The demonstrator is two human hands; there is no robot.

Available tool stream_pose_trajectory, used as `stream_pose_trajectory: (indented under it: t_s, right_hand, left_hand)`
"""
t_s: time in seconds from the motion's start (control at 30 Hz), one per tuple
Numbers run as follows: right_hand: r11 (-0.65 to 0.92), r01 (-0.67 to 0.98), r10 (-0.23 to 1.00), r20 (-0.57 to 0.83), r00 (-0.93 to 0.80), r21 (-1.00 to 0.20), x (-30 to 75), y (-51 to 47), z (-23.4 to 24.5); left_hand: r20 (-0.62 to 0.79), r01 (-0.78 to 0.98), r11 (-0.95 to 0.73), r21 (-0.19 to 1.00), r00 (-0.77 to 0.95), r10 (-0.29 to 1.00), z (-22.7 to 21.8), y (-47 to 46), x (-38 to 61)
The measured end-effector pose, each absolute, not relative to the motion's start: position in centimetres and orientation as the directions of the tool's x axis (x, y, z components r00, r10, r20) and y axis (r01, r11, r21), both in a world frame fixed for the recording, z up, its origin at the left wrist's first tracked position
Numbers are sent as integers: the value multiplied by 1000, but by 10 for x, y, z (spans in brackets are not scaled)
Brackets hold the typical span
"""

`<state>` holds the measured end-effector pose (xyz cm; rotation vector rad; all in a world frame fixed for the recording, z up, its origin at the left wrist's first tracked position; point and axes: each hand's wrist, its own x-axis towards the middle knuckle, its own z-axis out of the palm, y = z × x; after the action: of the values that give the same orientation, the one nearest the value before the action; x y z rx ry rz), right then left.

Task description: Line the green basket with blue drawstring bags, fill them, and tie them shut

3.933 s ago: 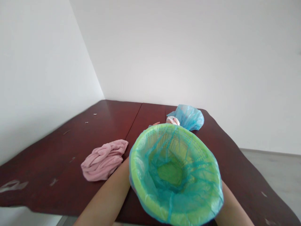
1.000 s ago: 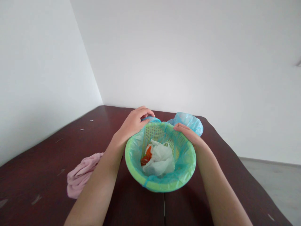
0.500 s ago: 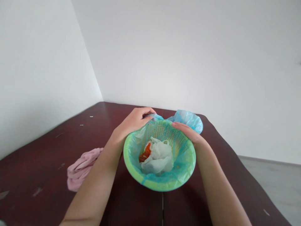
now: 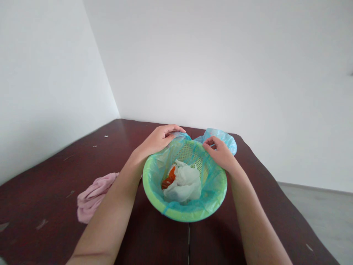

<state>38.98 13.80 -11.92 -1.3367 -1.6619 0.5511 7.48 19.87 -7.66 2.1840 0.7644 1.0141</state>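
A light green perforated wastebasket (image 4: 154, 200) stands tilted toward me, lined with a thin blue translucent plastic bag (image 4: 209, 198) folded over its rim. Inside lie a crumpled white plastic bag (image 4: 189, 180) and an orange-red wrapper (image 4: 168, 179). At the far left of the rim, my left hand (image 4: 162, 139) is closed on the liner, a bunched bit of blue film showing by its fingers. My right hand (image 4: 220, 152) pinches the liner at the far right of the rim, thumb and forefinger close together.
A puffed blue plastic part (image 4: 222, 137) spreads behind the basket. A folded pink cloth (image 4: 95, 197) lies left of my forearm on the dark red table (image 4: 71, 176). Small white scraps (image 4: 106, 136) dot the tabletop. White walls bound the back and left; grey floor shows at right.
My right hand has gone from lying flat along the rim to a pinch on it, its fingers now bent. My left hand stays in place. The view has shifted slightly.
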Motion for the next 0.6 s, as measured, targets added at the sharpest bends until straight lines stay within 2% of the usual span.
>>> stream_pose_trajectory:
  t_s: [0.17, 0.23, 0.43, 0.6]
  right_hand:
    - [463, 267, 873, 384, -299, -845, 383, 133, -113]
    - [504, 226, 834, 402, -378, -834, 381, 127, -106]
    - [559, 399, 815, 391, -428, -727, 385, 119, -99]
    - [585, 521, 811, 426, -402, -622, 388, 122, -109]
  left_hand:
    - [426, 169, -657, 735, 639, 640, -74, 193, 76]
    - [421, 146, -655, 742, 659, 624, -74, 192, 77]
    - [436, 104, -659, 745, 672, 598, -77, 196, 78]
    - [411, 116, -607, 786, 636, 653, -78, 195, 79]
